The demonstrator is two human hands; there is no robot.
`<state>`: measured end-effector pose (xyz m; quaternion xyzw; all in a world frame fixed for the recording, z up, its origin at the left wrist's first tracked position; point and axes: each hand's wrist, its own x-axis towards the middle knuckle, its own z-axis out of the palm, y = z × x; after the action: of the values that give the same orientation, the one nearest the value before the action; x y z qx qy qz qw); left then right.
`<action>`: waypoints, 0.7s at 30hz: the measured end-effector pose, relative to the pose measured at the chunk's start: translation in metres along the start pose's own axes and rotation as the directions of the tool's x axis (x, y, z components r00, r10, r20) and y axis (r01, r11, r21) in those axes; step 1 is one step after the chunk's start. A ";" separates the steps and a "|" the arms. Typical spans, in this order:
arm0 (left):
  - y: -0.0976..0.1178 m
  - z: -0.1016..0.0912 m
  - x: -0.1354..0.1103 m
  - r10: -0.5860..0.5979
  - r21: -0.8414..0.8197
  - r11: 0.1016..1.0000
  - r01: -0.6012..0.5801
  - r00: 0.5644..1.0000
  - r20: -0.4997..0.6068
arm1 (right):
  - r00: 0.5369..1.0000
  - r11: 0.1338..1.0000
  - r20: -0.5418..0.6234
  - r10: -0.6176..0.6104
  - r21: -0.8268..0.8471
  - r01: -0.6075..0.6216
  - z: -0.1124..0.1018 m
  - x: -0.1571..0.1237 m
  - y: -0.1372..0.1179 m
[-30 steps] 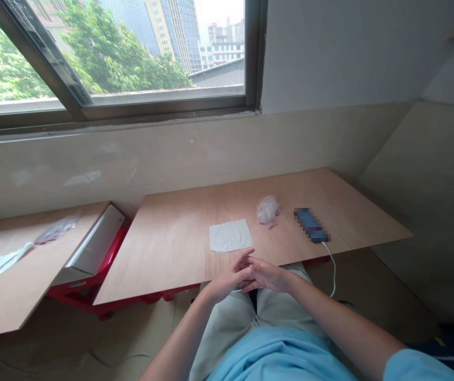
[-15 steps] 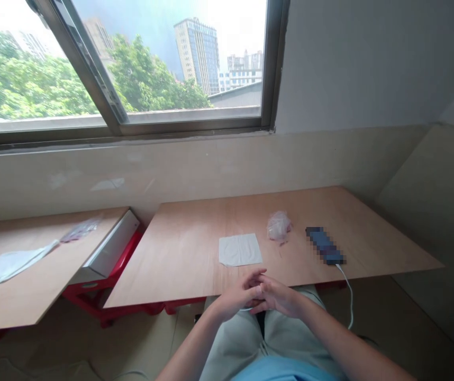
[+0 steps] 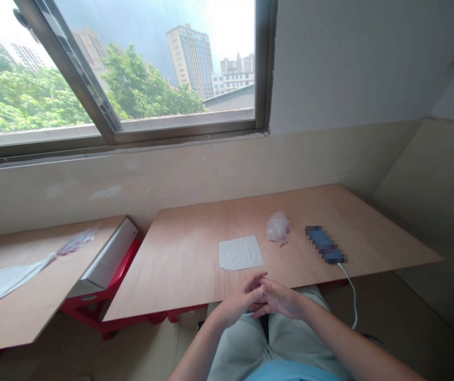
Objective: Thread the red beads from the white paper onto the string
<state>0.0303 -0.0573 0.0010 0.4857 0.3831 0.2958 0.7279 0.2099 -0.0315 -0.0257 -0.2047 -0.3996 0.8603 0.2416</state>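
Note:
My left hand [image 3: 237, 301] and my right hand [image 3: 282, 299] rest together over my lap at the table's front edge. Their fingers are loosely interlaced, stretched out and apart, and I see nothing held in either. Part of the fingers is hidden where the hands overlap. Just beyond them a white folded cloth or tissue [image 3: 241, 253] lies flat on the wooden table [image 3: 183, 254]. Behind it to the right sits a crumpled clear plastic bag [image 3: 278, 226], with small reddish bits beside it. A dark, pixelated phone-like device [image 3: 325, 244] lies further right.
From the device a white cable [image 3: 354, 299] hangs over the front edge. On the left a second table [image 3: 16, 323] carries a white cloth [image 3: 8, 278] and a flat plastic bag [image 3: 76, 241]. A red stool [image 3: 124, 267] stands between the tables, and a window [image 3: 187, 129] is ahead.
The view has tilted and shifted slightly, so the left table appears a bit lower. My hands stay interlaced in the same place, and the things on the table have not moved.

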 end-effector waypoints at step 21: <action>0.005 -0.013 0.011 -0.074 -0.013 0.997 0.073 0.964 -0.255 | 0.398 0.249 -0.442 -0.804 -0.858 -0.449 -0.166 0.042 -0.064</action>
<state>0.0248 -0.0404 0.0001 0.4278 0.4905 0.3295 0.6840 0.2832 0.1267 -0.0812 -0.6576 -0.6495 0.1245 0.3609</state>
